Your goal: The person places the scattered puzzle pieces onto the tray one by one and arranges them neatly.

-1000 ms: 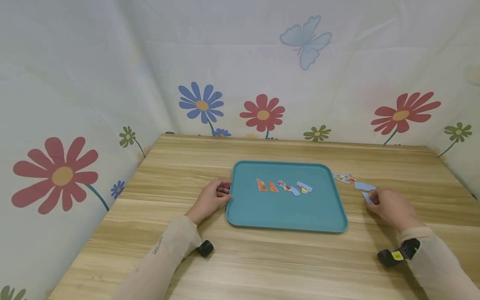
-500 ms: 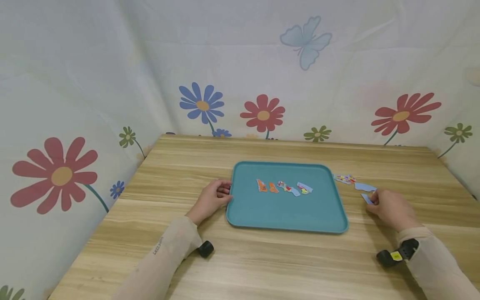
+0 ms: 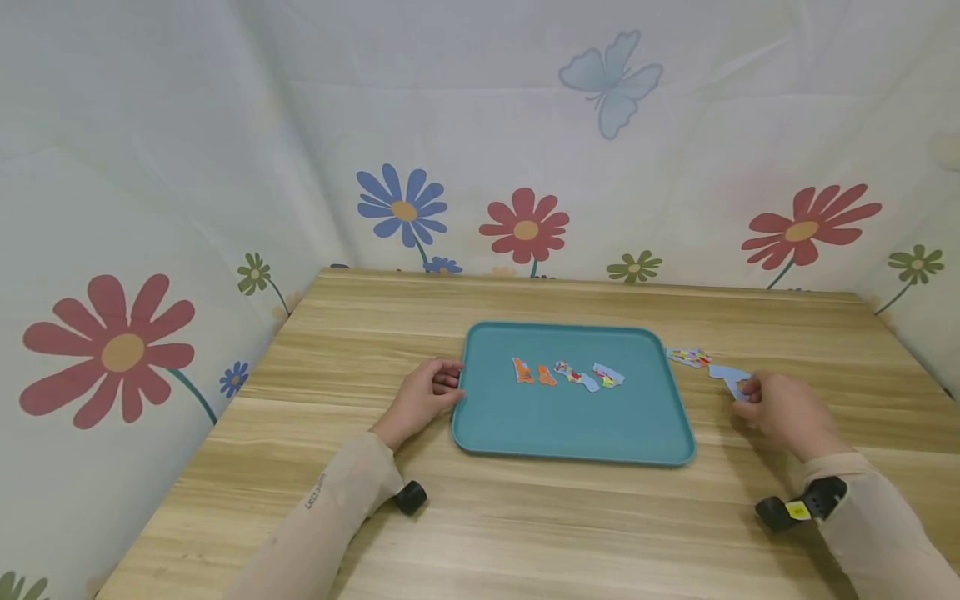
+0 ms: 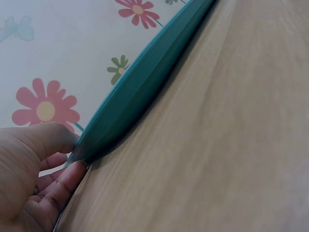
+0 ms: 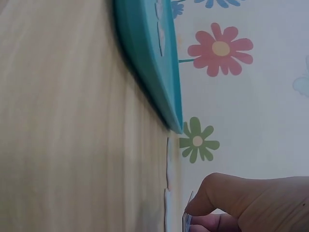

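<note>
My right hand [image 3: 787,415] pinches a torn pale-blue scrap of paper [image 3: 734,387] between thumb and fingers, right of the teal tray [image 3: 570,457]. In the right wrist view the scrap [image 5: 186,221] stands edge-on, apart from the tabletop. Beyond it lies another pale-blue scrap [image 3: 718,370], partly covered in the head view. Farther left, a multicoloured scrap [image 3: 686,357] lies by the tray's right rim. My left hand [image 3: 422,398] grips the tray's left edge, with the thumb [image 4: 60,137] against the rim and fingers below.
Several torn scraps lie in a row on the tray: an orange one [image 3: 522,371], a smaller orange one [image 3: 547,375], a patterned one [image 3: 576,377] and a blue-yellow one [image 3: 607,375]. The wooden table [image 3: 525,525] ends at a flower-printed curtain [image 3: 465,108].
The scrap in my right hand has tilted up and shifted slightly, now overlapping the other blue scrap in the head view. My left hand and the tray have stayed put.
</note>
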Available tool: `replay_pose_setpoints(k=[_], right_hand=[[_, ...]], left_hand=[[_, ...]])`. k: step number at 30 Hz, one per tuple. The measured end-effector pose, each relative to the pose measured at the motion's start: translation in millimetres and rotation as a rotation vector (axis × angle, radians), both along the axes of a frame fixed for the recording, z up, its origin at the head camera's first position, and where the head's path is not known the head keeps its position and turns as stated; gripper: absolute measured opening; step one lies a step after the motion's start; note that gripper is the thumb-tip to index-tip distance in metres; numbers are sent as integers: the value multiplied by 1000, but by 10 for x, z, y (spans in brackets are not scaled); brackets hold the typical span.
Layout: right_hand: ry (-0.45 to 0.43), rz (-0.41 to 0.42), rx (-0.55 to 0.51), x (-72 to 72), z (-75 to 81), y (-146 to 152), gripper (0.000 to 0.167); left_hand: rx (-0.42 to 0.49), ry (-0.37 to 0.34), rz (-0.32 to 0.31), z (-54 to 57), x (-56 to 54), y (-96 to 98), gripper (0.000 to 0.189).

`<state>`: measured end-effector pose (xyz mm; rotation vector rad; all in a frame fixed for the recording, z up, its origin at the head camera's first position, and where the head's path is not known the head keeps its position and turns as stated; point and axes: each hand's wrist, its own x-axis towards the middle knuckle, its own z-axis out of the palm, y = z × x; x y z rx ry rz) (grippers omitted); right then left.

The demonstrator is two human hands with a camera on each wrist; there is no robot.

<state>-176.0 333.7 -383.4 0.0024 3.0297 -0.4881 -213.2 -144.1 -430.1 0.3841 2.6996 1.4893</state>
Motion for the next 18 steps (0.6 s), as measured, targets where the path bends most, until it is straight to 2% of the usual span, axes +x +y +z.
replay_pose_setpoints(k=[12,18], right_hand=[[16,6,-13,-26,164,-175,32],[84,59,-10,-42,263,-294,33]], left_hand=[[4,-11,0,4,6,0,42],[7,-5,-6,2,-4,-10,42]])
